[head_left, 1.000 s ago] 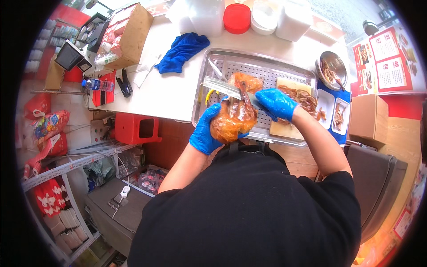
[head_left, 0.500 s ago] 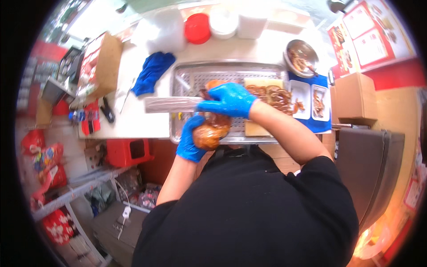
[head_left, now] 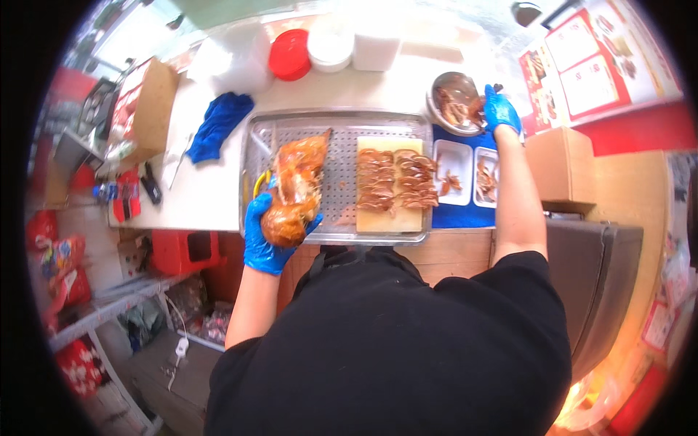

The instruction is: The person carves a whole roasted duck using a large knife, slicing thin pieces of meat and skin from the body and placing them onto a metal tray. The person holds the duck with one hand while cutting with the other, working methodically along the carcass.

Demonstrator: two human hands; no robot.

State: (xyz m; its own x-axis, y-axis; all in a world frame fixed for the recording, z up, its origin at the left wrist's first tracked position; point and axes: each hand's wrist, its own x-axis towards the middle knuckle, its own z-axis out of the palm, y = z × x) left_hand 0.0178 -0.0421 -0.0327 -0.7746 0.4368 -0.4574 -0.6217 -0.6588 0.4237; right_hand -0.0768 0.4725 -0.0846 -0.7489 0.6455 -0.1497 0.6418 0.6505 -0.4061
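My gloved left hand (head_left: 263,243) is wrapped around the rounded lower end of a glossy brown roast duck (head_left: 299,171). The bird lies along the left part of a perforated metal tray (head_left: 342,119), its pale torn flesh showing. Over at the far right, my gloved right hand (head_left: 502,112) is at the rim of a metal bowl (head_left: 439,109) with meat pieces in it. Its fingers are closed, and what they hold is too hidden to name. Sliced meat (head_left: 396,178) lies in two rows on a pale cutting board (head_left: 385,221) inside the tray.
Two white trays (head_left: 452,196) with meat scraps stand on a blue cloth (head_left: 465,216) right of the metal tray. A crumpled blue cloth (head_left: 220,127) lies at left. Tubs, including a red one (head_left: 289,54), line the back. A cardboard box (head_left: 558,171) stands right.
My right hand has left the duck and moved right to the bowl; the wide blade it held is no longer plainly visible. My left hand keeps the duck, now lowered onto the tray.
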